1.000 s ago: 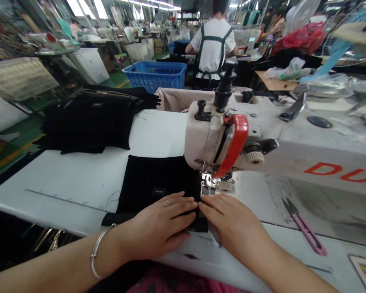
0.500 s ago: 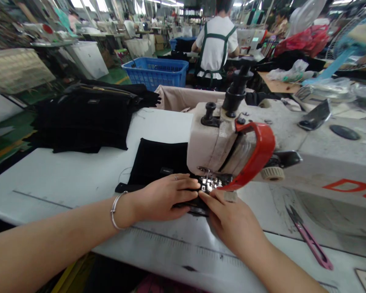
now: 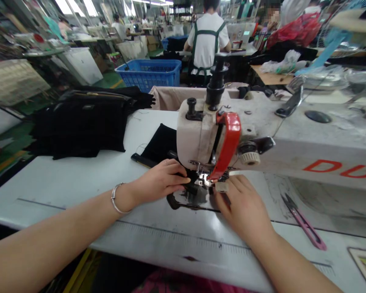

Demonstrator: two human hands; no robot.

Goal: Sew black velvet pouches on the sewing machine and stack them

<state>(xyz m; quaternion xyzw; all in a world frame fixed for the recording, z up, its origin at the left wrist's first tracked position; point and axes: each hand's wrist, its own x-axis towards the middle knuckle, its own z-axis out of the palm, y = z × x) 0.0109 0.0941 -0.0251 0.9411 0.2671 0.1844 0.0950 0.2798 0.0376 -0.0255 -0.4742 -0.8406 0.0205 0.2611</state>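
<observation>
Big white table (image 3: 88,175), chunky sewing machine (image 3: 271,134) on it, and a heap of black fabric (image 3: 82,126) over at the left. The loose black piece (image 3: 160,142) sits skewed, partly behind the machine's head. Right hand (image 3: 244,203) is by the needle end, fingertips partly hidden, so can't tell if they're pinching anything. Left hand (image 3: 161,179) is palm-down on the piece, fingers stretched, not clamped. Pink snips (image 3: 305,221) lie off to the right.

The single view looks from the person's head, forward and steeply down over the near edge of the table (image 3: 64,179). The sewing machine (image 3: 280,138) is close, right of centre; the blue basket (image 3: 149,77) lies farther off, beyond the table.
</observation>
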